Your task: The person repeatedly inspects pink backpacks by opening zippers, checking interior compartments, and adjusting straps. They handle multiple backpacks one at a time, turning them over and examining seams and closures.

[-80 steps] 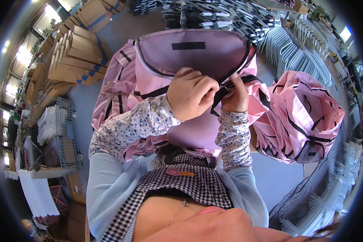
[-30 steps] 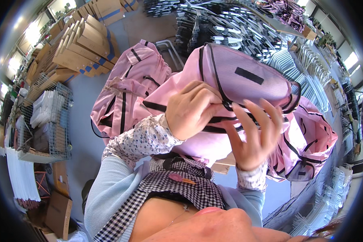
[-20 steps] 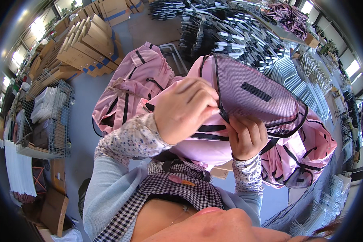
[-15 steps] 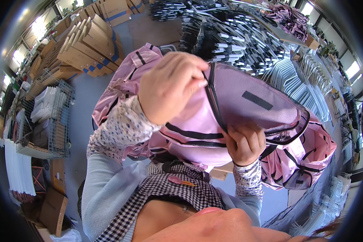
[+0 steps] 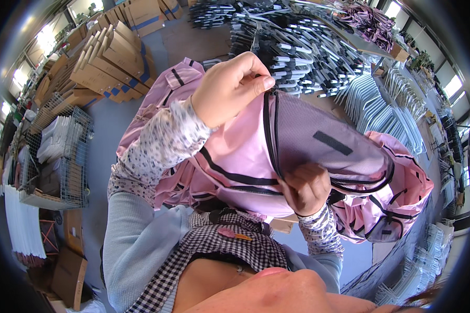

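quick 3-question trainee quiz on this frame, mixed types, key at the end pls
1. True or false: the left hand pinches the top of the black zipper on the pink backpack.
2. Where does the right hand grip? A) the lower end of the opening B) a shoulder strap C) a cardboard box
3. What lies on the table beyond the held bag?

Key: 1 true; 2 A; 3 a heap of black and white hangers.
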`<state>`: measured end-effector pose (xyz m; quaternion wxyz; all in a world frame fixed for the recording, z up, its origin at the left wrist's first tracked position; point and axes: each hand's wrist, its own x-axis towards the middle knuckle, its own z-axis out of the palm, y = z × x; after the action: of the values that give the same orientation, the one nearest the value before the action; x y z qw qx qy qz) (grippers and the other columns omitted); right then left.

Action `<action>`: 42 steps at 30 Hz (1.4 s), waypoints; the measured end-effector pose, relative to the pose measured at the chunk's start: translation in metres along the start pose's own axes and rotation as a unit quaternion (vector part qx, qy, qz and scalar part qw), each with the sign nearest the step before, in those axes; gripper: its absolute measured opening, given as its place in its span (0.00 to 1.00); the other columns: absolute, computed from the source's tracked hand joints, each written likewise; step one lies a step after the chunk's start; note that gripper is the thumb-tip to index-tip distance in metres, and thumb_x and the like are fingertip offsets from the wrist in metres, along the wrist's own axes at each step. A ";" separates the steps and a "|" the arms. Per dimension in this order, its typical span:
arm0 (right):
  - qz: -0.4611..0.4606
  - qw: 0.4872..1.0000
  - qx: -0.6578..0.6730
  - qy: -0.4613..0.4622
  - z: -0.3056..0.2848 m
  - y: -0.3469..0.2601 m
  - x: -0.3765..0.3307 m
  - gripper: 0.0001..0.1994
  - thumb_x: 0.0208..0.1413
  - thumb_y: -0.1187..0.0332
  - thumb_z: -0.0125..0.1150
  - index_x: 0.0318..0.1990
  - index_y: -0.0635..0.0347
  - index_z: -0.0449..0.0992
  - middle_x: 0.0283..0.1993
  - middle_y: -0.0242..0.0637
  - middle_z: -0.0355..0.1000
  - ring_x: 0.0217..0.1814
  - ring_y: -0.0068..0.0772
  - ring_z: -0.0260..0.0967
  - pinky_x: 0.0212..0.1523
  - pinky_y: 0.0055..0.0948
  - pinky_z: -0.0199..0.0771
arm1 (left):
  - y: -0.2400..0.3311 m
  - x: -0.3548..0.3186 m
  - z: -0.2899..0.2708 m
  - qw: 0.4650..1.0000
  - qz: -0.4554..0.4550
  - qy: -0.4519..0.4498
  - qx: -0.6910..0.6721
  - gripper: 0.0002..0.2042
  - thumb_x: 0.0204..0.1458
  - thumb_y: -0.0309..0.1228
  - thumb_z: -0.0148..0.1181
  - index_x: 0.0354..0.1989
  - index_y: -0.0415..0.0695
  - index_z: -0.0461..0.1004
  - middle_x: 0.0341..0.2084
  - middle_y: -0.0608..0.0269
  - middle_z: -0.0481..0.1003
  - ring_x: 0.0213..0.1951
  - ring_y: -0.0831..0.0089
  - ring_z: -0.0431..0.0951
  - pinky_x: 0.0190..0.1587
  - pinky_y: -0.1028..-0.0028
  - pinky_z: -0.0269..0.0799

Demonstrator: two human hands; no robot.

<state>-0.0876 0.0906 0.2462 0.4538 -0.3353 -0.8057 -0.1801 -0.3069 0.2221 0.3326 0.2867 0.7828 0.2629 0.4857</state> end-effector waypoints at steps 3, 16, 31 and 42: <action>0.048 0.998 -0.032 0.010 0.006 0.002 0.002 0.15 0.34 0.71 0.74 0.32 0.59 0.75 0.32 0.33 0.69 0.34 0.36 0.68 0.36 0.34 0.71 | 0.018 -0.008 0.002 0.876 0.286 0.094 0.376 0.10 0.45 0.32 0.66 0.29 0.44 0.70 0.28 0.68 0.72 0.29 0.74 0.73 0.27 0.75 0.70; 0.123 0.981 -0.056 0.139 0.020 -0.012 0.084 0.16 0.35 0.70 0.70 0.38 0.50 0.82 0.30 0.29 0.61 0.35 0.31 0.63 0.36 0.29 0.67 | 0.046 -0.034 0.021 0.955 0.219 0.096 0.174 0.11 0.38 0.26 0.70 0.27 0.42 0.72 0.23 0.65 0.74 0.27 0.65 0.74 0.27 0.71 0.70; -0.112 0.983 -0.148 0.000 -0.014 0.024 0.093 0.13 0.37 0.69 0.64 0.36 0.49 0.79 0.38 0.29 0.67 0.39 0.30 0.69 0.37 0.29 0.71 | 0.001 0.004 0.004 0.988 -0.045 -0.134 -0.062 0.09 0.57 0.27 0.56 0.43 0.36 0.76 0.33 0.66 0.76 0.38 0.81 0.75 0.42 0.80 0.70; -0.139 0.963 -0.222 -0.058 -0.040 0.064 0.050 0.16 0.36 0.69 0.61 0.38 0.48 0.81 0.34 0.25 0.70 0.36 0.25 0.70 0.40 0.32 0.70 | 0.000 0.009 0.005 0.922 0.297 -0.013 0.246 0.09 0.49 0.28 0.57 0.40 0.47 0.76 0.40 0.64 0.75 0.43 0.66 0.75 0.50 0.66 0.70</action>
<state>-0.0366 0.1311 0.3088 0.2912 -0.3226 -0.8090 -0.3959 -0.2986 0.2271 0.3365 -0.0693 0.8771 0.1256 0.4584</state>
